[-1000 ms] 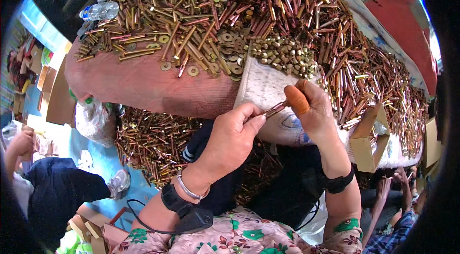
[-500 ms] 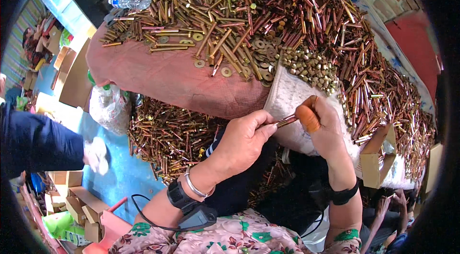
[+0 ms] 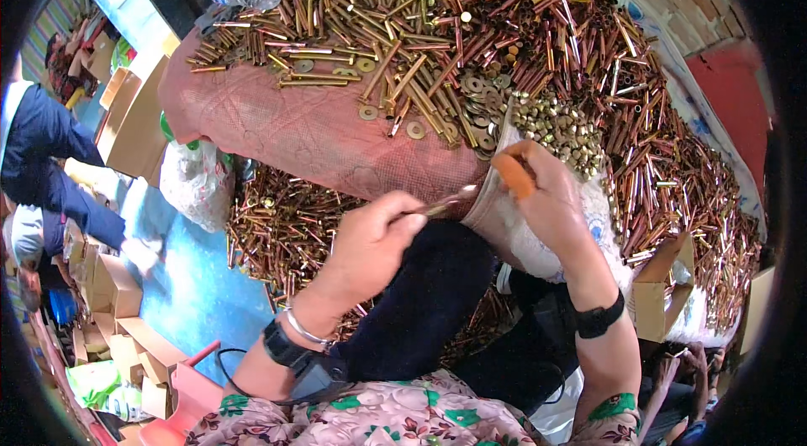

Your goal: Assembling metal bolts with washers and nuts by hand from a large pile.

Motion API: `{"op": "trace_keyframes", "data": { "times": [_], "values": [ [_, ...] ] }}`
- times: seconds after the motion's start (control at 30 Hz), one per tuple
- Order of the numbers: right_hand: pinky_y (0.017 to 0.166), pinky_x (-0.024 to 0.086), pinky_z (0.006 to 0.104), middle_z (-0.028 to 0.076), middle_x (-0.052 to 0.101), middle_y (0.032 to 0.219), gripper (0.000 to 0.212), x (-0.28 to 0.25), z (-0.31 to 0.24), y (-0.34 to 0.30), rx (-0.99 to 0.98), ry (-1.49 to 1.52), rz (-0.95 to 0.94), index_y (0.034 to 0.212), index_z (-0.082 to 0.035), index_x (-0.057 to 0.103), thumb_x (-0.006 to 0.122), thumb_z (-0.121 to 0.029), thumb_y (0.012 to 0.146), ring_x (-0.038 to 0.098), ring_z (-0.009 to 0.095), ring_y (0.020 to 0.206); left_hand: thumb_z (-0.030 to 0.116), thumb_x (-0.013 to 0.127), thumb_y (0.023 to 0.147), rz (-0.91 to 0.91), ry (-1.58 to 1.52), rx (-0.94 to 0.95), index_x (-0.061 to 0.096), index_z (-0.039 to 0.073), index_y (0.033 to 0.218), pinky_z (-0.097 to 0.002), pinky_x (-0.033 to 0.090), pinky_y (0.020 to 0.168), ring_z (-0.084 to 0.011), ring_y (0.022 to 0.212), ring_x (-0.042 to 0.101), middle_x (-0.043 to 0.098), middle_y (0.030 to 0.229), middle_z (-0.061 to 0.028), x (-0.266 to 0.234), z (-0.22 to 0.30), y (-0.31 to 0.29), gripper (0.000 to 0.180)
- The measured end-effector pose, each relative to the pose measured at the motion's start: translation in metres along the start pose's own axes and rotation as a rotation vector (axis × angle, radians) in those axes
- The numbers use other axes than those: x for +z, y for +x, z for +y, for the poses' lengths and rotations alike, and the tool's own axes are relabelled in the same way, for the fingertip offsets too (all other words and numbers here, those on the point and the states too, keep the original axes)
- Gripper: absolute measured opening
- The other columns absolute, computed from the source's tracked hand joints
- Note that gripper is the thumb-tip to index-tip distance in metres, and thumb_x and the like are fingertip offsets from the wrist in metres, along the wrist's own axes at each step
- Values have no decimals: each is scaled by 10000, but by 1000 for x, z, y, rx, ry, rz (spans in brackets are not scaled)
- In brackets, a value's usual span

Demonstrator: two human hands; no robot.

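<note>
Slim metal piece point(image 3: 450, 200) pinched in left hand point(image 3: 370, 240), right hand point(image 3: 551, 198) near

The left hand closes thumb against forefinger on the piece, whose bright free end slants up toward the right hand without touching it. The right hand is half curled, an orange finger cover point(image 3: 516, 177) on it; whether it holds anything I can't tell, as its fingers hide the palm. The piece sits over the edge of the pink mesh covering point(image 3: 286, 135), below the washers point(image 3: 483, 97) and small brass-coloured nuts point(image 3: 559, 135).

Handling it well probably means pinching firmly near one end, leaving the tip exposed, steadying both wrists, and meeting it squarely with the covered finger.
</note>
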State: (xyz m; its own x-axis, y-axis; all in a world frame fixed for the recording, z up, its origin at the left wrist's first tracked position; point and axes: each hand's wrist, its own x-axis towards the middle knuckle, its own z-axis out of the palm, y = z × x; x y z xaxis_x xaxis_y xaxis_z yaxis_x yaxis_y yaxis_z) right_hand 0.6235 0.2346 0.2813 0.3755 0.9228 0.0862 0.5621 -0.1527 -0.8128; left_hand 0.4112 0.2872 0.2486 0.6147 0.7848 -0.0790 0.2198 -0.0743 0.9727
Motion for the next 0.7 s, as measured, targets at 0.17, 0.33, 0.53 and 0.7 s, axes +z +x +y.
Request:
{"op": "trace_keyframes", "data": {
  "times": [0.17,0.33,0.53,0.7],
  "values": [
    [672,452,393,149,587,867,173,26,10,30,-307,-407,36,902,-27,595,600,-167,800,565,343,792,122,539,836,-9,327,-119,566,-9,941,-314,426,616,-222,673,538,566,719,-111,-43,-41,-17,170],
    [690,454,432,144,571,878,217,52,-1,43,-317,-699,14,868,-26,556,609,-221,788,561,342,837,121,538,814,152,681,-118,548,-26,1001,-423,447,702,-387,765,575,601,794,-207,-46,-115,-20,238],
    [696,454,447,167,573,876,221,55,3,46,-223,-697,31,860,-18,526,599,-216,795,562,362,834,123,540,810,330,663,71,540,-24,1032,-413,463,752,-386,824,585,614,893,-213,-31,-106,1,267],
    [675,456,445,187,581,857,212,37,-12,22,-193,-644,95,855,-11,536,596,-207,805,569,377,792,40,517,809,283,-191,-62,550,-17,1004,-408,467,723,-352,822,586,604,908,-186,-5,-23,21,205]
  ]
}}
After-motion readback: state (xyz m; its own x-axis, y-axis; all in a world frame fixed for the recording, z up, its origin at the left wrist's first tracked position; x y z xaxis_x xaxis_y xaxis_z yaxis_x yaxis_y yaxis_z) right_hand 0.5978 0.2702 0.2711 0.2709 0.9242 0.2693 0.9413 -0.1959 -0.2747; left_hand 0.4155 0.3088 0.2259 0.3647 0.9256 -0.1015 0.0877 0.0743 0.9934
